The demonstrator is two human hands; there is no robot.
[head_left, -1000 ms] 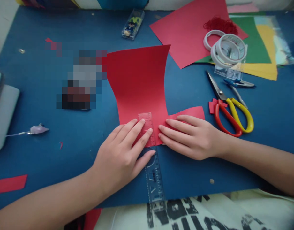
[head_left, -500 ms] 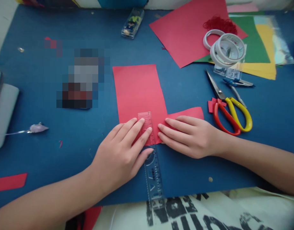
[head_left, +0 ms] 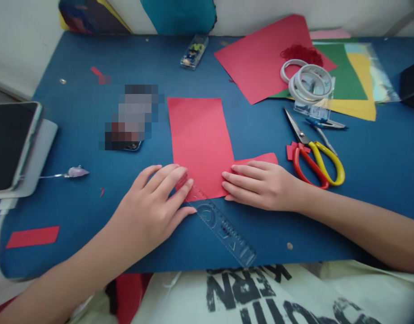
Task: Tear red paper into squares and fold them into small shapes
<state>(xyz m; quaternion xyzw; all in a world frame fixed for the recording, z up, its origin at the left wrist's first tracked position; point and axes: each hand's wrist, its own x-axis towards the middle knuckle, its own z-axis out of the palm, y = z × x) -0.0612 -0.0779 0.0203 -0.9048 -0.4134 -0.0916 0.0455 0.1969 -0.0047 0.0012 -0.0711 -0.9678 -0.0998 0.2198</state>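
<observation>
A red paper sheet (head_left: 202,135) lies on the blue table, with a red flap (head_left: 265,158) reaching out to its right. My left hand (head_left: 159,200) rests over the sheet's lower left edge, its fingers apart and bent over one end of a clear plastic ruler (head_left: 223,227). The ruler slants down and right towards the table's front edge. My right hand (head_left: 257,185) lies flat across the flap and the sheet's lower right edge, fingertips on the paper. What lies beneath both palms is hidden.
Red-and-yellow-handled scissors (head_left: 303,135) lie right of the sheet. Behind them are tape rolls (head_left: 314,82) on coloured papers (head_left: 353,74). A phone (head_left: 14,144) lies on the left, above a red strip (head_left: 33,237). A clear case (head_left: 194,51) stands at the back.
The ruler has swung from nearly upright to a slant, its near end now further right. My left hand has shifted left with its top end. The whole view has shifted slightly.
</observation>
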